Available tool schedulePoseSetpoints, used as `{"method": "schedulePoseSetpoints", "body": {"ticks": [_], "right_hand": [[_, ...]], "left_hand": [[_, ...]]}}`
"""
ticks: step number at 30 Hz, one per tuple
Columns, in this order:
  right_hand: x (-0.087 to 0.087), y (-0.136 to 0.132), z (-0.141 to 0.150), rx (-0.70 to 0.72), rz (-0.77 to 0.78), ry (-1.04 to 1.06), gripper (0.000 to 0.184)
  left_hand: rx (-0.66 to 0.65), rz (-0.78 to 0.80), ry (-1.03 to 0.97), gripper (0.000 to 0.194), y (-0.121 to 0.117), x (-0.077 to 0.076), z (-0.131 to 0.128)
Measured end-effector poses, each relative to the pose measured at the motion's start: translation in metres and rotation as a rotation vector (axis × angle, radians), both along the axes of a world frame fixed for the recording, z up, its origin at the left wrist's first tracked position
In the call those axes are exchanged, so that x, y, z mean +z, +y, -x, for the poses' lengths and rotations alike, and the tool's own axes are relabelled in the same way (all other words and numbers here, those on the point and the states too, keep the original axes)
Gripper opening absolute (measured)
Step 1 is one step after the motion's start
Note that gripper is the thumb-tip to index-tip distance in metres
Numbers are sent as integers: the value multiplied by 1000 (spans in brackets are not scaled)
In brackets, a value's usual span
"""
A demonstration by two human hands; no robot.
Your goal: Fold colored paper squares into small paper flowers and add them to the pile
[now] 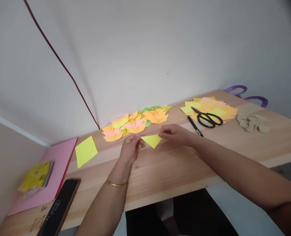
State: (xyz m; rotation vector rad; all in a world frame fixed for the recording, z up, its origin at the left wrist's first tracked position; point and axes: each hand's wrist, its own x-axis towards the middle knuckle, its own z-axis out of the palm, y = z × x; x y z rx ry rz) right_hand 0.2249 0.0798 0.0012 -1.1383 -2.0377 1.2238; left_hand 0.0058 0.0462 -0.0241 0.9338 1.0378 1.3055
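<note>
Between two hands (130, 147) (173, 133), one yellow triangle (152, 141)

At lower left, the frame cuts off the phone (59, 206); its screen text is too small to read. Centrally, fingers (163, 134) cover upper corners of the yellow triangle (152, 141). At right, the surface (175, 167) partly hides purple loops (263, 102).

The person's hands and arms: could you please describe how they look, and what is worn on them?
The left hand and right hand wear no gloves, and no sleeves show on the arms. A slim, gold-coloured bangle circles the left wrist; the right wrist shows no band.
</note>
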Motion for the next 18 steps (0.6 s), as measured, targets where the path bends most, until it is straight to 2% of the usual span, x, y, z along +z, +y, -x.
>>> {"method": "schedulePoseSetpoints", "body": {"ticks": [3, 7, 12, 16, 18], "right_hand": [[-2, 0, 0, -48, -38, 41, 27], [-4, 0, 2, -66, -70, 63, 27], [-3, -5, 8, 6, -89, 76, 25], [-6, -6, 12, 46, -139, 74, 18], [-9, -6, 13, 62, -183, 51, 17]], "left_hand": [[0, -13, 0, 29, 0, -1, -1], [-82, 5, 140, 25, -3, -6, -6], [-21, 20, 295, 27, -6, -14, -10], [-65, 25, 356, 26, -9, -10, -11], [-68, -22, 433, 25, -10, -5, -12]]}}
